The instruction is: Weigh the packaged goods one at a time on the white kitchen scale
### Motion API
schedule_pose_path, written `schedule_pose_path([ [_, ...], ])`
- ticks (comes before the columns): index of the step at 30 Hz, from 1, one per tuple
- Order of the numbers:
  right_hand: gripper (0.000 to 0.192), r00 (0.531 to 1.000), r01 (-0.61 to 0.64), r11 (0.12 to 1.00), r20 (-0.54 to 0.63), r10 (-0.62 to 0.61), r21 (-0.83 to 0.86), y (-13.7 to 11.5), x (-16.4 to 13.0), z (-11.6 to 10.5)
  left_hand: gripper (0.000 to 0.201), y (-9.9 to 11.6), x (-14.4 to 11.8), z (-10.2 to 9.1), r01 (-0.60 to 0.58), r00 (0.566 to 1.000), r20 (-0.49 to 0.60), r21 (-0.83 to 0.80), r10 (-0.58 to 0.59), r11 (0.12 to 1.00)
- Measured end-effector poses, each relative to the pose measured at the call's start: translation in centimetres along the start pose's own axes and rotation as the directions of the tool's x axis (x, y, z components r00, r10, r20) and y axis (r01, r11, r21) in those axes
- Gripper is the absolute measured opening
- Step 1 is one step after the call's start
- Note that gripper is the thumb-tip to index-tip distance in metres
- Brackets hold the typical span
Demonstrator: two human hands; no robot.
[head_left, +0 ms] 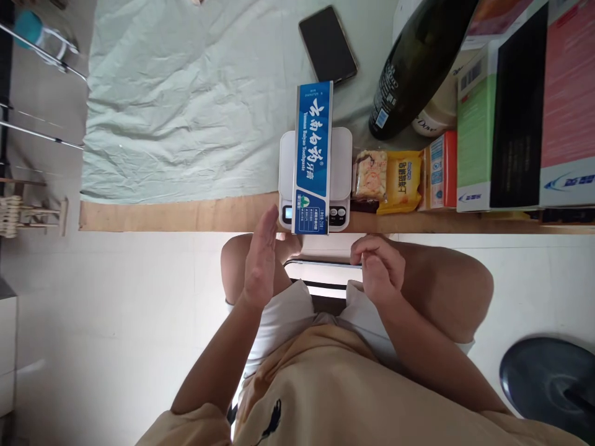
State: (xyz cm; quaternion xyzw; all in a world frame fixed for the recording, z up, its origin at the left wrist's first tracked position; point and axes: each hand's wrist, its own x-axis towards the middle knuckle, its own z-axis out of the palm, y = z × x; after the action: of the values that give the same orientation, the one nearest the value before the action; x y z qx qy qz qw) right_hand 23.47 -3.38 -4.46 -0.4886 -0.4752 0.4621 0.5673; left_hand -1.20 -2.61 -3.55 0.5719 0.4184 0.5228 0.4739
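A blue toothpaste box [314,148] lies lengthwise across a white kitchen scale [341,155], its near end reaching past the scale's front. Part of the scale's lit display shows to the left of the box, and its buttons show on the right. My left hand [261,260] is open, fingers stretched out together, beside the scale's front left corner. It holds nothing. Below the table edge, over my lap, my right hand [380,265] has its fingers curled in toward the thumb; nothing shows in it.
Right of the scale are a wrapped snack [370,175], a yellow packet [401,181], a dark bottle [413,68], a Dove container [434,118] and upright boxes [476,136]. A phone [328,44] lies behind the scale on the pale green cloth [186,105].
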Motion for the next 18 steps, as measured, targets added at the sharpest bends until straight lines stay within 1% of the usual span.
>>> schedule_pose_path([
  [4, 0.053, 0.998, -0.048, 0.999, -0.051, 0.048, 0.009, 0.6, 0.1, -0.3, 0.078, -0.7, -0.3, 0.7, 0.02, 1.0, 0.015, -0.03, -0.02, 0.999],
  [9, 0.05, 0.998, -0.028, 1.0, -0.057, 0.029, 0.014, 0.8, -0.1, -0.7, 0.086, -1.3, -1.0, 1.3, 0.066, 0.998, -0.01, -0.059, -0.067, 0.996],
  [11, 0.049, 0.999, -0.017, 1.0, -0.05, 0.017, 0.009, 0.6, -0.2, -1.0, 0.086, -1.2, -1.0, 1.5, 0.075, 0.997, -0.009, -0.07, -0.075, 0.995],
  [15, 0.043, 0.999, -0.021, 1.0, -0.039, 0.021, -0.001, -0.1, -0.1, -1.3, 0.079, -0.5, -0.7, 1.8, 0.074, 0.997, -0.016, -0.07, -0.075, 0.995],
  [18, 0.041, 0.999, -0.029, 0.999, -0.024, 0.029, 0.015, -0.8, 0.1, -1.2, 0.09, -0.3, -0.5, 2.4, 0.082, 0.995, -0.058, -0.003, -0.082, 0.997],
])
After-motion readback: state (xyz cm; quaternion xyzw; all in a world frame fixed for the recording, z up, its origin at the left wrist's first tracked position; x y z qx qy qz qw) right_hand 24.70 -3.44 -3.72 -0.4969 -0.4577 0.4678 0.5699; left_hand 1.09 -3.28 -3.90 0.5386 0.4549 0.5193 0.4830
